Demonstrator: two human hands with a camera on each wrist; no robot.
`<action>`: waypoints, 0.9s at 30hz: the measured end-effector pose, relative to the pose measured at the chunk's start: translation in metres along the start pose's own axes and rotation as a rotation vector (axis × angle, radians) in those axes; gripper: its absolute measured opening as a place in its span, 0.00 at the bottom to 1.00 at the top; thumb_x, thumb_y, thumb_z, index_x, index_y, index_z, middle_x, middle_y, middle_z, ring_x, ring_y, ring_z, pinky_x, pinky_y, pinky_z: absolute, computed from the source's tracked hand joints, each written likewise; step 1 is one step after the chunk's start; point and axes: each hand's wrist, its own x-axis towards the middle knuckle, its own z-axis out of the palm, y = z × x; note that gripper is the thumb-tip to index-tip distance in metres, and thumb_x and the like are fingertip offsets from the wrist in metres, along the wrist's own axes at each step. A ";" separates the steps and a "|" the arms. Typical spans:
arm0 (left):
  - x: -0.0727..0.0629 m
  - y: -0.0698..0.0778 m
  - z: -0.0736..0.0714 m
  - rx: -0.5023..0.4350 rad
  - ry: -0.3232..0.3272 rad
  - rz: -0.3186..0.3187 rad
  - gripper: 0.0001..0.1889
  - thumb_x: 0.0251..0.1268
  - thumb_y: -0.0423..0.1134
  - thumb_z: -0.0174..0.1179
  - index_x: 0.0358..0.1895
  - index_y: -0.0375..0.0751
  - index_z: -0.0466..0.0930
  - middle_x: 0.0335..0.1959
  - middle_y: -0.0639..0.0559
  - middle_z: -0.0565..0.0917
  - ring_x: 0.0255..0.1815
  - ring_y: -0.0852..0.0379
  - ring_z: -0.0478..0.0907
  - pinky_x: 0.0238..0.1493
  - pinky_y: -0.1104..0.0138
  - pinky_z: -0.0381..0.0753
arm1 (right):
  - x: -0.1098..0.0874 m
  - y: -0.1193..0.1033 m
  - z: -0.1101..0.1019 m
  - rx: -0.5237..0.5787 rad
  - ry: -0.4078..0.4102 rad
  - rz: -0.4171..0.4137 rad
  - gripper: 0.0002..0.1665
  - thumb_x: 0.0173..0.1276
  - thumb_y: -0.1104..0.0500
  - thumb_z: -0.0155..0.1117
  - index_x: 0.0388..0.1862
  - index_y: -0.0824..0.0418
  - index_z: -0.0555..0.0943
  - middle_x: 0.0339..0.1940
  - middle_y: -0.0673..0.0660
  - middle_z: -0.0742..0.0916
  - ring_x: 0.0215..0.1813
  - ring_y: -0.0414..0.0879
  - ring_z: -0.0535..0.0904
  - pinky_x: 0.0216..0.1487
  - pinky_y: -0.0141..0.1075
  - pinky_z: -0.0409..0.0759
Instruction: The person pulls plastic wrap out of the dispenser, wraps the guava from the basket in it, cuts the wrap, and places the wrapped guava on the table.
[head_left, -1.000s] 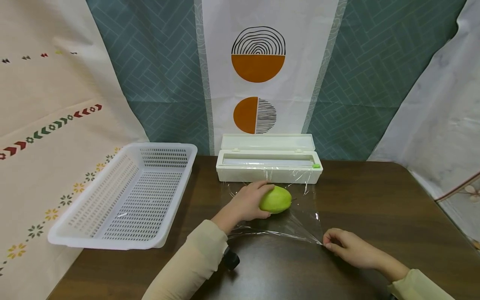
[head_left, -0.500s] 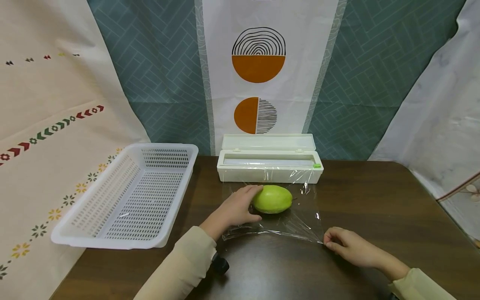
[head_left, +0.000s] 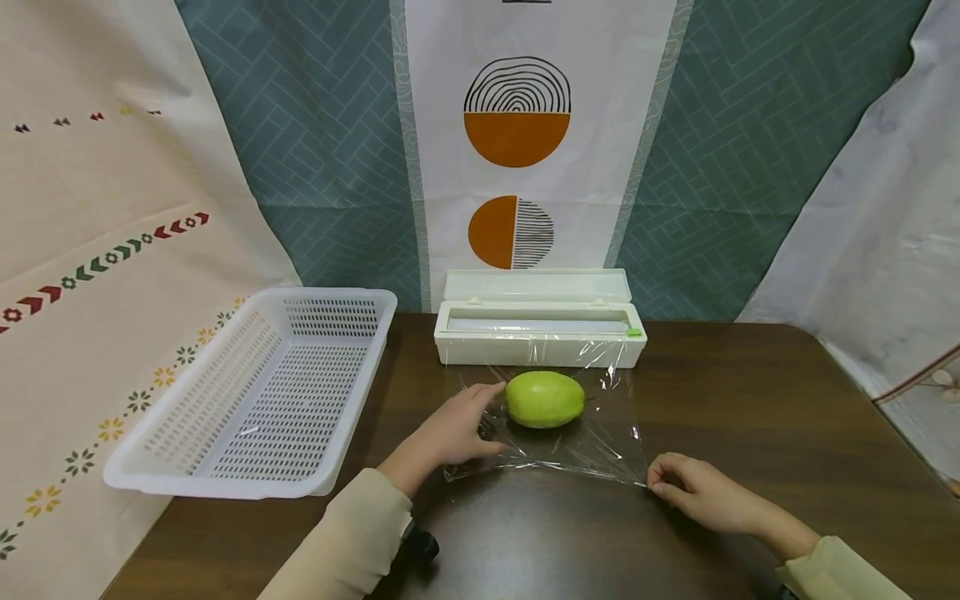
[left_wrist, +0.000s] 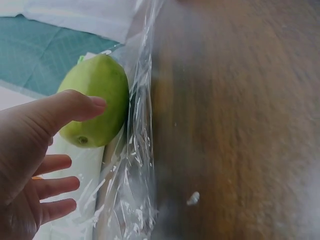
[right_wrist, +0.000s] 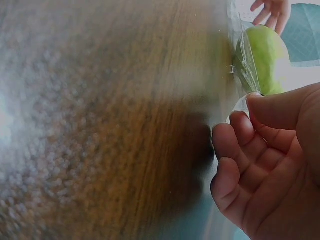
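There's the white basket (head_left: pixel 277 408) at the tabletop's (head_left: pixel 750 400) left end; next the left hand (head_left: pixel 448 429), grip apart, fingertips right by the green fruit (head_left: pixel 545 401), contact unclear. The fruit sits on clear plastic wrap (head_left: pixel 611 442), before the open white box (head_left: pixel 536 349). Far right, the right hand's (head_left: pixel 697 493) grip is together, pinching the wrap's corner!

Pale cream sleeves (head_left: pixel 341 533), softly creased; black device (head_left: pixel 423 546) (round-ended) below left cuff (head_left: pixel 381 500).
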 end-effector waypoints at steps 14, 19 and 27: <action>-0.019 -0.011 0.003 -0.039 -0.057 0.067 0.27 0.47 0.43 0.71 0.51 0.34 0.77 0.50 0.45 0.80 0.53 0.49 0.76 0.56 0.58 0.75 | 0.000 0.001 0.000 -0.009 0.014 -0.010 0.05 0.70 0.57 0.57 0.33 0.55 0.75 0.33 0.44 0.76 0.36 0.29 0.69 0.33 0.28 0.68; -0.025 -0.014 0.003 -0.007 -0.073 0.137 0.16 0.44 0.42 0.72 0.34 0.39 0.79 0.36 0.51 0.80 0.39 0.56 0.76 0.43 0.66 0.76 | 0.001 0.001 -0.002 -0.030 0.029 -0.007 0.04 0.69 0.58 0.58 0.33 0.54 0.75 0.33 0.43 0.76 0.36 0.29 0.69 0.32 0.28 0.68; -0.031 -0.013 0.003 0.019 -0.160 0.087 0.11 0.44 0.42 0.73 0.25 0.45 0.79 0.48 0.48 0.80 0.51 0.50 0.77 0.46 0.64 0.76 | 0.001 0.000 -0.006 -0.014 0.030 -0.007 0.04 0.70 0.58 0.57 0.33 0.55 0.74 0.33 0.44 0.76 0.35 0.29 0.69 0.31 0.28 0.68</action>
